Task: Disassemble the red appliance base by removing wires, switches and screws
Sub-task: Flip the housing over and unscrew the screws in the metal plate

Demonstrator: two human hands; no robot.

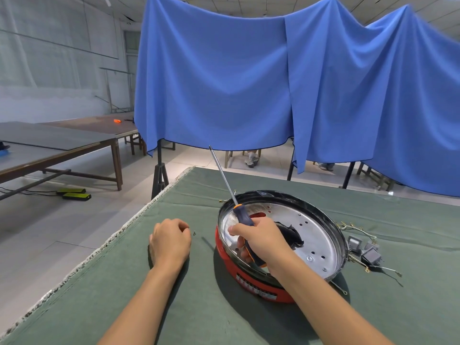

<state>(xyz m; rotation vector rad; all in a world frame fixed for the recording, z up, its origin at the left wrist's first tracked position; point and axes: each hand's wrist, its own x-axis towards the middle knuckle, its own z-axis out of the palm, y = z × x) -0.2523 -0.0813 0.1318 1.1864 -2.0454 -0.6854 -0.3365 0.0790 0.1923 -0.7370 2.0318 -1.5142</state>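
The red appliance base (251, 277) lies on the green cloth, its perforated metal plate (313, 235) facing up with black tape at its middle. My right hand (261, 239) grips a blue-and-orange screwdriver (242, 215) over the base's left rim, the long shaft pointing up and away. My left hand (170, 241) rests on the cloth left of the base, fingers loosely curled, holding nothing that I can see. A small screw (194, 233) lies just right of its fingertips. Removed grey switches (368, 250) and wires (356, 229) lie right of the base.
The green cloth covers the table (199, 307), whose left edge runs diagonally close to my left hand. A blue curtain (273, 78) hangs on stands behind the table. Other tables (62, 143) stand at the left. Small brass terminals (221, 200) lie beyond the base.
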